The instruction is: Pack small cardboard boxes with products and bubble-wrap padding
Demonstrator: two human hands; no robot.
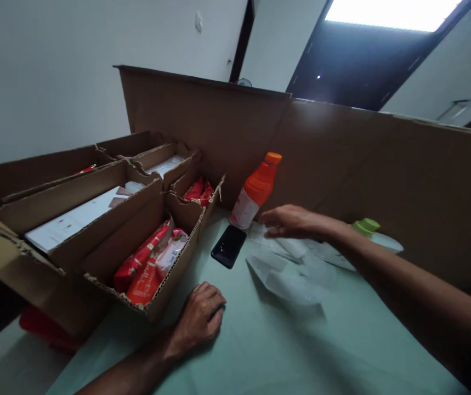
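Observation:
My left hand (199, 316) rests on the pale green table (260, 351) with its fingers curled under and nothing in it, close to the corner of a cardboard box (177, 263) of red and pink packets (147, 263). My right hand (290, 222) reaches across the table with fingers stretched out flat, fingertips touching a pile of clear plastic bags (296, 269). A black phone (228, 246) lies between the two hands. An orange bottle (255, 191) with an orange cap stands just beyond my right hand.
Several open cardboard boxes (74, 219) with white packs and red packets stand at the left. A tall cardboard wall (383, 164) runs along the back. A bottle with a green cap (365, 226) lies behind my right forearm. Something red (41, 326) sits under the boxes.

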